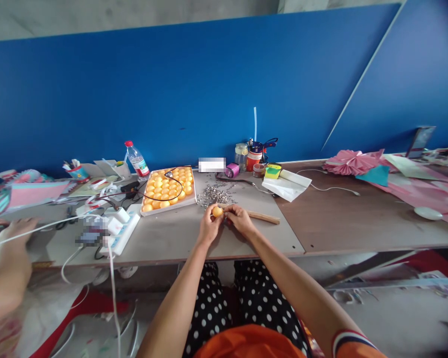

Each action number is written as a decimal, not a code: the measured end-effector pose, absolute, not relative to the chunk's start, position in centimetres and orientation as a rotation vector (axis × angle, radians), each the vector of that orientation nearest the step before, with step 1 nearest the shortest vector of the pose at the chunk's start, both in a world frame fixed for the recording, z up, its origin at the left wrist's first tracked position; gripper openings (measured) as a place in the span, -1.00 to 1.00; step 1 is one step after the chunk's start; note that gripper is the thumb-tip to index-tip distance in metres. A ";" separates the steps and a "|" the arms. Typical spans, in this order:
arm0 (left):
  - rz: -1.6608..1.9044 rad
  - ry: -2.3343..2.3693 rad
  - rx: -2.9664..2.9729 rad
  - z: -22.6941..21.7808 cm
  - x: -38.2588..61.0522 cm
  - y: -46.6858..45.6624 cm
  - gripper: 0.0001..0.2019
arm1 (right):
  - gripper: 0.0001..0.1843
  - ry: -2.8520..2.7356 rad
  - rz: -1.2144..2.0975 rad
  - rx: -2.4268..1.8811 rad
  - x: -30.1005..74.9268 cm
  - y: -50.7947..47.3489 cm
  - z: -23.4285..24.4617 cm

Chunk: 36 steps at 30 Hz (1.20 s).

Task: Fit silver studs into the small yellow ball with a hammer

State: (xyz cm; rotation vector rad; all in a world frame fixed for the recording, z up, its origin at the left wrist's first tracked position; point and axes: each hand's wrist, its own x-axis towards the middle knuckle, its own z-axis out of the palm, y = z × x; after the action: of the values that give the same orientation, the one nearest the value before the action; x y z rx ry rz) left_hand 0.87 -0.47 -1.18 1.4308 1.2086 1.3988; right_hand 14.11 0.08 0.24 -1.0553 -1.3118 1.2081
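My left hand (208,224) is closed around a small orange ball (217,211), held just above the grey table (171,238). My right hand (238,218) is pinched right beside the ball, its fingertips touching it; what they pinch is too small to make out. A wooden stick (263,217) lies on the table under and to the right of my right hand. Behind my hands lies a scatter of small silver metal pieces (215,193). A white tray (168,206) filled with several orange balls sits to the back left.
A power strip (120,232) with cables lies at left, near another person's arm and hand (11,248). A water bottle (137,160), jars and a pen cup (253,158) stand by the blue wall. White paper (288,185) and pink paper fans (353,161) lie on the brown table at right.
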 end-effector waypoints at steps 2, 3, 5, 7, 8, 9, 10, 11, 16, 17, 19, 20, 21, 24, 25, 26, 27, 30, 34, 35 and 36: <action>1.396 1.230 1.445 -0.9 0.9 -0.6 -0.60 | -0.86 -1.310 1.203 -1.069 14.1 0.1 0.3; 1.393 1.242 1.448 -0.7 0.8 -0.7 -0.61 | -0.87 -1.313 1.201 -1.081 14.2 0.1 0.3; 1.384 1.257 1.447 -0.5 0.9 -0.9 -0.61 | -0.87 -1.316 1.200 -1.100 14.2 0.1 0.2; 1.381 1.252 1.441 -0.4 0.9 -0.9 -0.60 | -0.87 -1.304 1.207 -1.089 14.2 0.1 0.1; 1.384 1.246 1.441 -0.4 0.9 -0.9 -0.59 | -0.86 -1.292 1.214 -1.075 14.3 0.1 0.1; 1.383 1.241 1.446 -0.5 0.9 -0.9 -0.59 | -0.86 -1.276 1.226 -1.059 14.3 0.1 0.1; 1.382 1.238 1.450 -0.5 0.9 -0.9 -0.59 | -0.85 -1.257 1.239 -1.044 14.3 0.2 0.0; 1.379 1.236 1.458 -0.6 0.9 -0.8 -0.59 | -0.84 -1.240 1.254 -1.034 14.3 0.2 0.0; 1.389 1.251 1.491 -0.8 0.9 -0.7 -0.61 | -0.83 -1.205 1.282 -1.013 14.3 0.3 -0.2; 1.388 1.256 1.499 -0.8 0.9 -0.7 -0.61 | -0.83 -1.205 1.278 -1.013 14.3 0.3 -0.2; 1.379 1.259 1.514 -0.9 0.8 -0.6 -0.61 | -0.83 -1.205 1.269 -1.012 14.3 0.4 -0.2; 1.374 1.258 1.520 -0.9 0.8 -0.6 -0.61 | -0.83 -1.207 1.265 -1.012 14.3 0.4 -0.2; 1.371 1.256 1.524 -1.0 0.8 -0.6 -0.61 | -0.83 -1.207 1.262 -1.011 14.3 0.4 -0.2; 1.370 1.256 1.509 -1.3 0.8 -0.5 -0.61 | -0.82 -1.199 1.264 -1.003 14.3 0.4 -0.2; 1.370 1.258 1.503 -1.4 0.8 -0.4 -0.60 | -0.81 -1.194 1.263 -0.994 14.3 0.4 -0.2; 1.370 1.262 1.503 -1.5 0.8 -0.4 -0.60 | -0.81 -1.188 1.262 -0.978 14.3 0.3 -0.2; 1.373 1.269 1.510 -1.5 0.8 -0.4 -0.60 | -0.81 -1.183 1.262 -0.958 14.2 0.3 -0.2; 1.376 1.305 1.559 -1.5 0.9 -0.4 -0.62 | -0.82 -1.195 1.281 -0.900 14.0 0.1 -0.1; 1.364 1.360 1.630 -1.2 0.9 -0.7 -0.64 | -0.80 -1.225 1.319 -0.897 14.0 0.1 0.0; 1.364 1.371 1.650 -1.1 1.0 -0.7 -0.65 | -0.78 -1.224 1.327 -0.899 14.0 0.1 -0.1; 1.364 1.379 1.670 -1.0 1.0 -0.8 -0.65 | -0.77 -1.220 1.336 -0.900 14.1 0.2 -0.1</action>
State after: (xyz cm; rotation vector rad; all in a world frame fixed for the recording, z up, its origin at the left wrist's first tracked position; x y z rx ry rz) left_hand 1.00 -0.84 -0.98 1.6702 1.3789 1.3644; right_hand 14.07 0.18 -0.13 -0.9000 -1.2199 1.3358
